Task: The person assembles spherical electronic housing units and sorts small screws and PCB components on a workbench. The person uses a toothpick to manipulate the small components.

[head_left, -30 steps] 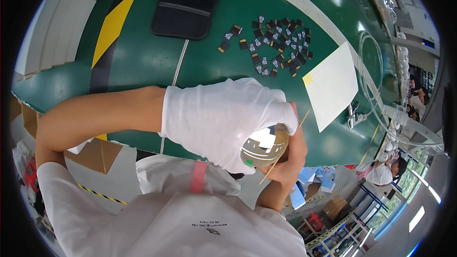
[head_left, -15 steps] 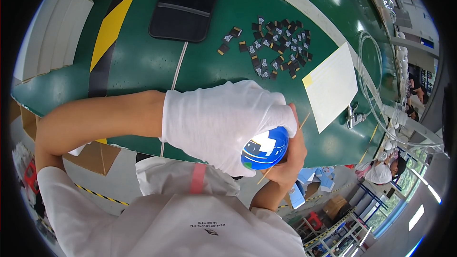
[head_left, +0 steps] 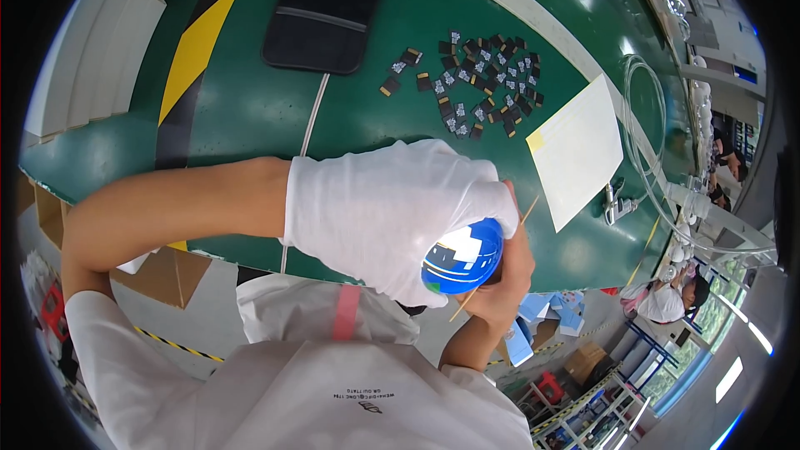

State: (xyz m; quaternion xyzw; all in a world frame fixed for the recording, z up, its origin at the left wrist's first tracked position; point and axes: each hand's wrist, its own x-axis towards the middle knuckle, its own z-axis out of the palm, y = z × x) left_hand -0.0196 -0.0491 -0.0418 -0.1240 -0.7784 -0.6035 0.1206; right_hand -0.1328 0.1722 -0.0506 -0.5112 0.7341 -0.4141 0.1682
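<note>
glossy dome, brownish 1 second ago, now shows blue.

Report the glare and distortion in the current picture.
Head view: white reflections hide part of the shiny, rounded blue object at the white-fabric-gloved left hand; head view, upper right: bright highlights mark the glossy green tabletop; head view, again: the fisheye lens bows the long white strip, and the picture's corners are black.
</note>
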